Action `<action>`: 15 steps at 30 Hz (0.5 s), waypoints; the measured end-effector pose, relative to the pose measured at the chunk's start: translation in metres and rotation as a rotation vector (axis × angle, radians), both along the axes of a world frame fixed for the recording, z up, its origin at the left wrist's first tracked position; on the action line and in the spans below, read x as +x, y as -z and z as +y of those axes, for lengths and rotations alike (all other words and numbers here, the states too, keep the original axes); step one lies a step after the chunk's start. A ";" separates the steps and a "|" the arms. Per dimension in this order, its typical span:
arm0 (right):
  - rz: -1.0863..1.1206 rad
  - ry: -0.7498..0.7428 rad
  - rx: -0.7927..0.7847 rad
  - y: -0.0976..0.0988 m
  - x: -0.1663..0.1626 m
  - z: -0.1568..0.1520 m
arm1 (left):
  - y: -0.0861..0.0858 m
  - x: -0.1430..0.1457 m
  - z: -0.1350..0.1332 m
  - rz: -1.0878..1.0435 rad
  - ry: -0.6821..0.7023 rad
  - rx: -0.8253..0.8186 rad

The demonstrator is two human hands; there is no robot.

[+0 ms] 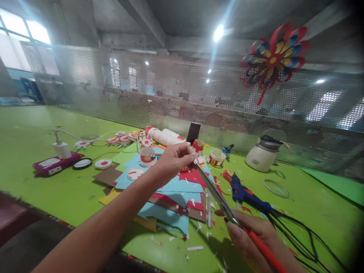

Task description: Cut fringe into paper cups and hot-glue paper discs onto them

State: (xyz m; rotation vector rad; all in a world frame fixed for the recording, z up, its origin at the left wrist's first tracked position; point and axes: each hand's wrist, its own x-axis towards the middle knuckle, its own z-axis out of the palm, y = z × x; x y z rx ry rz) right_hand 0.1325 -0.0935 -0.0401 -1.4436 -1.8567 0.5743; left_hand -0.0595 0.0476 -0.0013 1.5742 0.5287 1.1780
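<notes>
My right hand is wrapped around a pair of scissors with long metal blades and a red handle. The blades look closed or nearly so and point up and away, with their tips at the fingers of my left hand. Those fingers are pinched together over the paper pile; a small whitish bit shows at their tips, too small to name. Beneath lies a messy stack of coloured paper, blue, red and brown. Close by stand cut paper cups, one left of my left hand and another to its right.
A blue glue gun with black cable lies at right, near a tape ring and a white jar. At left sit a purple power strip and round lids. Paper scraps litter the green table. A perforated screen stands behind.
</notes>
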 end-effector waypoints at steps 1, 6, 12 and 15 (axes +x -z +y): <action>-0.030 -0.025 0.007 0.001 0.000 0.000 | 0.000 0.000 0.002 -0.016 -0.026 -0.015; -0.077 -0.129 -0.014 0.005 0.001 -0.002 | 0.002 -0.001 0.008 -0.128 -0.028 -0.094; -0.108 0.029 0.020 0.006 0.010 0.005 | 0.000 0.000 0.002 -0.158 0.003 -0.083; -0.061 0.036 0.021 0.008 0.010 0.007 | 0.000 0.004 0.000 -0.191 -0.017 -0.077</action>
